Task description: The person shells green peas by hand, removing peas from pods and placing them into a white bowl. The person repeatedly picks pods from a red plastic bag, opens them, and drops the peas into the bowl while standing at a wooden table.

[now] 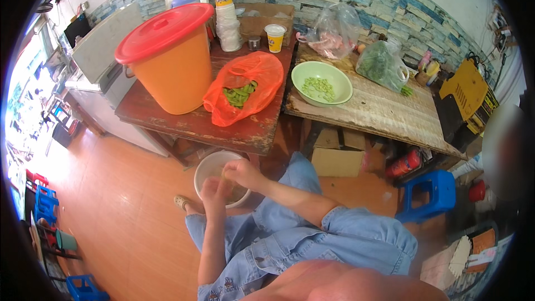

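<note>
Above a white bucket (207, 163) on the floor, my left hand (215, 192) and my right hand (244, 173) meet with fingers bent. Something small and greenish-brown, perhaps a bean pod, shows between them; its shape is blurred. On the red wooden table (196, 129), green bean pods (240, 95) lie in an open red plastic bag (261, 75). A pale green bowl (345, 85) holding shelled green beans (318, 89) stands on the worn wooden table to the right.
An orange bucket (175, 75) with a red lid (165, 29) stands left of the bag. Behind are stacked cups (228, 25) and a yellow-white cup (275, 38). Bags of meat (330, 44) and greens (380, 65) lie behind the bowl. A blue stool (430, 196) is at right.
</note>
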Tool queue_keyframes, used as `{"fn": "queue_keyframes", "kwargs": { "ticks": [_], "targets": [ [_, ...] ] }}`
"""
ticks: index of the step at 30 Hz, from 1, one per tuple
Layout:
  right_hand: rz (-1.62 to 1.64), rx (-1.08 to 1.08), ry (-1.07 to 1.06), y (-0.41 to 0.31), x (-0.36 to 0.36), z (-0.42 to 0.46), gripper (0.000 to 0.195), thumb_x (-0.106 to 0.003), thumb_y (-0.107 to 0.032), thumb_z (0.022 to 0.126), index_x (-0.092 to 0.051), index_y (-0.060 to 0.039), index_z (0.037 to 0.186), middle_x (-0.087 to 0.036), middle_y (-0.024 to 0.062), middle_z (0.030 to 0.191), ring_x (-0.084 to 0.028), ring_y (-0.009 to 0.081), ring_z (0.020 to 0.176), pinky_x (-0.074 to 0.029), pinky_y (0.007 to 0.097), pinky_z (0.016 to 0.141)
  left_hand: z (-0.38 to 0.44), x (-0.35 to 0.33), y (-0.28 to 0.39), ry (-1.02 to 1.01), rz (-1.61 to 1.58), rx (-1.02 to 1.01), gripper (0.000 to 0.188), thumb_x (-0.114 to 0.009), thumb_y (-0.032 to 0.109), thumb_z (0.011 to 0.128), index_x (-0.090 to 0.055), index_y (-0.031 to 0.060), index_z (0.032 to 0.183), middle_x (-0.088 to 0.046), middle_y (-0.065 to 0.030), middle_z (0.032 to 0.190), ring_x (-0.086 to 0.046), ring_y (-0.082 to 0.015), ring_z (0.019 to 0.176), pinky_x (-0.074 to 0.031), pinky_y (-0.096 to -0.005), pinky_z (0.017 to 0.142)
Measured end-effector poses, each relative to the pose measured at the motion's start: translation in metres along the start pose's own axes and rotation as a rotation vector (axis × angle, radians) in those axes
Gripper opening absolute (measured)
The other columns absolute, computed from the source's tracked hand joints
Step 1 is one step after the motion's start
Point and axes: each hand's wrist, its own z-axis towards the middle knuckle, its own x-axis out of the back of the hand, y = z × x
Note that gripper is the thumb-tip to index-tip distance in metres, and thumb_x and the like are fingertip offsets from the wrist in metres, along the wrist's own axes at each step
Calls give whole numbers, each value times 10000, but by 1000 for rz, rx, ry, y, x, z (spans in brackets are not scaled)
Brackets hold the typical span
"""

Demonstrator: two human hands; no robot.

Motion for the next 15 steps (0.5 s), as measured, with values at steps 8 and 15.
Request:
{"fn": "queue_keyframes", "kwargs": {
  "ticks": [8, 15],
  "targets": [
    [-515, 174, 178, -2, -8, -4, 188, -613, -178, 774, -615, 3, 722, -617, 149, 688, -601, 265, 670, -442, 378, 640, -8, -9, 3, 6, 933, -478, 129, -531, 79, 848, -563, 0, 944, -615, -213, 877, -598, -385, 811, -481, -462, 688],
    [-425, 73, 104, -10, -9, -12, 183, -612, -169, 775, -638, 12, 778, -648, 151, 741, -625, 260, 725, -470, 353, 679, -8, 7, 17, -133, 794, -323, 163, -457, 126, 917, -549, -2, 875, -595, -215, 757, -591, -382, 724, -453, -453, 617]
  ]
}}
